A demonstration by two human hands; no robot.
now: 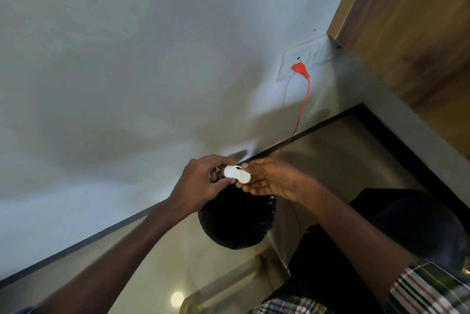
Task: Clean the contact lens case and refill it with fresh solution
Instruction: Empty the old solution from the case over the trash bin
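Plaid sleeve (429, 285) at the lower right edge, closest of all, on the right arm. White contact lens case (237, 174) held up in mid-air between both hands, above a black-lined bin (236, 224) on the glossy floor (157, 263). Left hand (203, 181) curled round the case's left end, fingers and thumb pinching it. Right hand (269, 180) palm-up just beside the case's right end, fingertips touching it, fingers mostly straight rather than wrapped. Both wells facing away or capped: cannot tell which. Behind, pale wall (127, 59) with a white switch plate (302, 56); orange plug (300, 69) seated in it, orange cord (302, 107) trailing down toward the floor's dark skirting. Wooden panel (407, 21) at the upper right corner, well apart from the hands.
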